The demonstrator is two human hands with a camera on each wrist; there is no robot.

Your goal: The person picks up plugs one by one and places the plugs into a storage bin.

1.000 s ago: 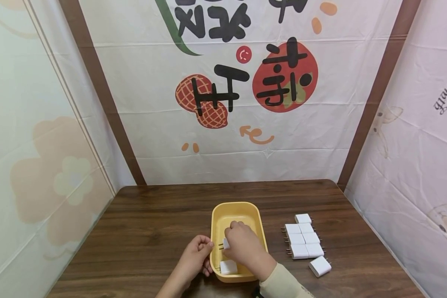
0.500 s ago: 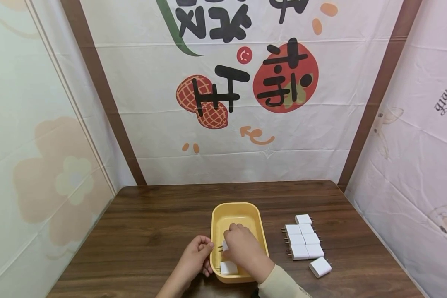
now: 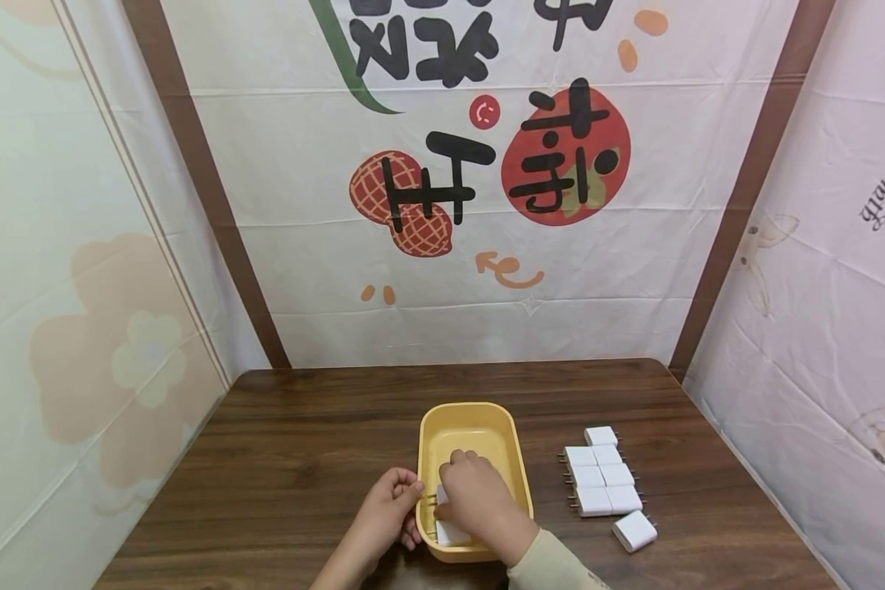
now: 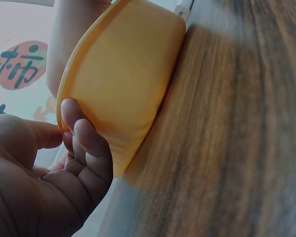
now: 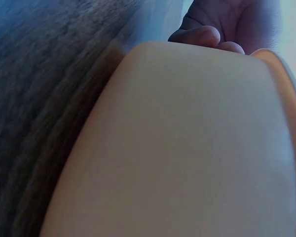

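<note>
A yellow plastic bin [image 3: 522, 459] stands on the table. My left hand [image 3: 387, 508] pinches its left rim between thumb and fingers; in the left wrist view this hand [image 4: 54, 168] has its fingertips against the bin's wall [image 4: 123, 69]. My right hand [image 3: 483, 500] reaches inside the bin and holds a white plug-in charger [image 3: 442, 495], prongs to the left, mostly hidden by the hand. Directly nearer me lies another white charger [image 3: 452, 535] on the bin's floor, prongs also left. The right wrist view mostly shows the bin's outer wall [image 5: 177, 138], with the right hand out of sight.
To the bin's right, several white chargers [image 3: 596, 477] lie in two touching columns on the brown wooden table [image 3: 302, 459]. One charger [image 3: 601, 436] lies at their far end and a tilted one [image 3: 635, 531] at the near end. A printed cloth [image 3: 324, 328] hangs behind the table.
My right hand has moved slightly toward me inside the bin, bringing its charger up close against the other one there. My left hand has stayed on the rim.
</note>
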